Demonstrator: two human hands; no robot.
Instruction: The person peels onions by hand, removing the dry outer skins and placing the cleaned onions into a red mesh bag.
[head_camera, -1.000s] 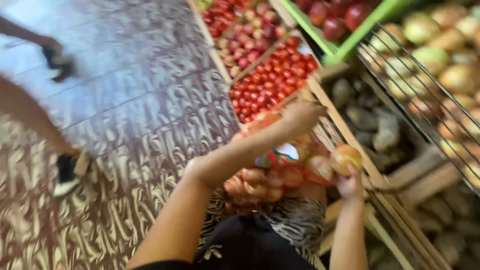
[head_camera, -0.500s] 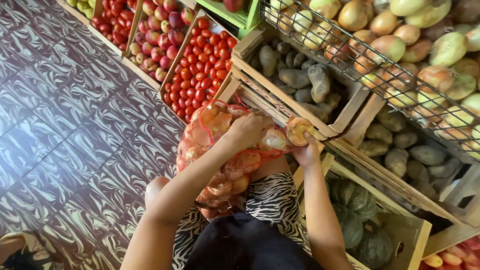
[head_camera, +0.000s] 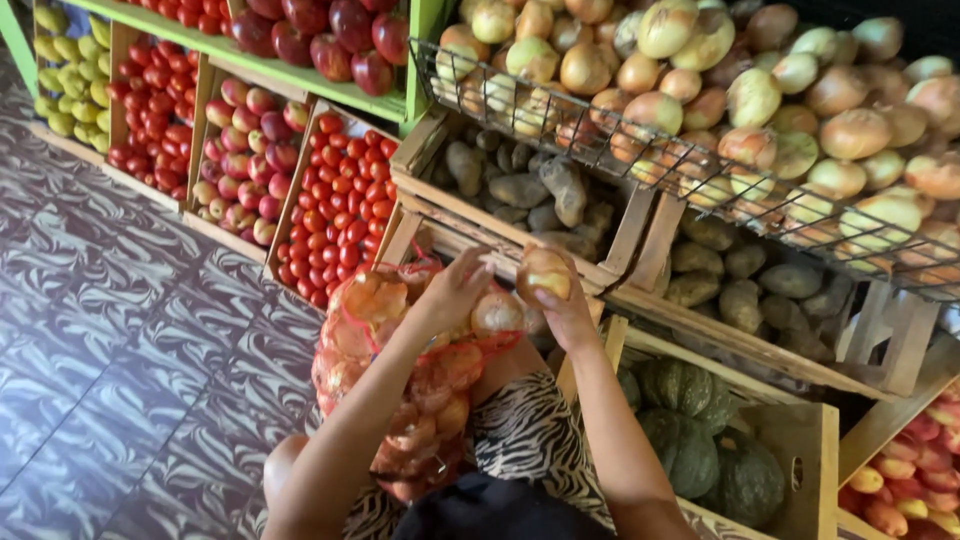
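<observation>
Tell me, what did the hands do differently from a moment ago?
Little changed. The right hand still holds one onion up beside the red net bag, and the left hand still grips the bag's top. The bag of onions still rests on the lap. Mostly the head camera moved: a second ago it showed more floor and someone's feet; now it shows the crates and the wire basket.

A wire basket (head_camera: 640, 150) heaped with pale onions fills the upper right of the frame. Below it, wooden crates (head_camera: 620, 265) hold brown potatoes (head_camera: 530, 185). Crates of red tomatoes (head_camera: 340, 200) and reddish apples (head_camera: 250, 160) sit at upper left, beside yellow-green fruit (head_camera: 65, 95). Dark green squashes (head_camera: 700, 430) lie in a crate at lower right. Patterned floor tiles (head_camera: 120, 370) cover the lower left.
</observation>
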